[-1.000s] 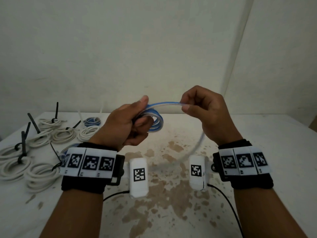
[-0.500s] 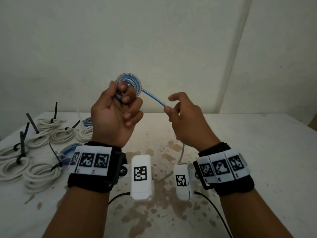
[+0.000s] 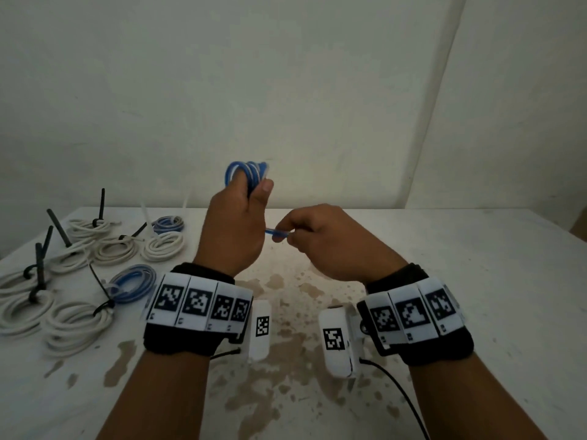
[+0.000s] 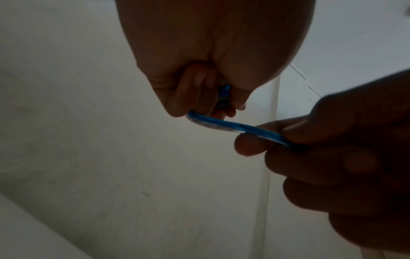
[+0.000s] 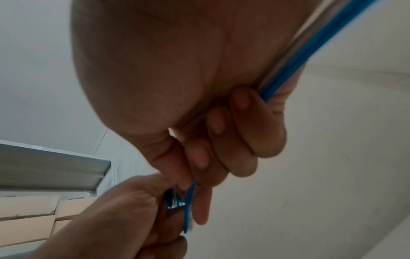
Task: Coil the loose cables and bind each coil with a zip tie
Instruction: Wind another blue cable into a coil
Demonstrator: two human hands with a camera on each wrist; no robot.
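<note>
Holding both hands up above the white table (image 3: 476,281), I have a blue cable between them. My left hand (image 3: 233,230) is a fist around the blue coil (image 3: 246,173), and the loops stick out over the top of my knuckles. From the left wrist view I see those fingers (image 4: 190,91) curled tight on the cable. A short piece of the blue cable (image 3: 276,232) runs from under my left hand over to my right hand (image 3: 330,239), just beside it. My right hand pinches that piece with the thumb and first finger, and the other fingers (image 5: 255,133) are curled in. In the right wrist view the loose end of the cable (image 5: 306,52) runs along my palm and out of the picture.

On the left side of the table lie the coils that are tied. There are several white cable coils (image 3: 76,325) with black zip ties (image 3: 58,228) that poke up. One tied blue coil (image 3: 133,282) lies near my left wrist, and a smaller blue coil (image 3: 168,223) lies farther back. The table has brown stains (image 3: 286,338) in the middle.
</note>
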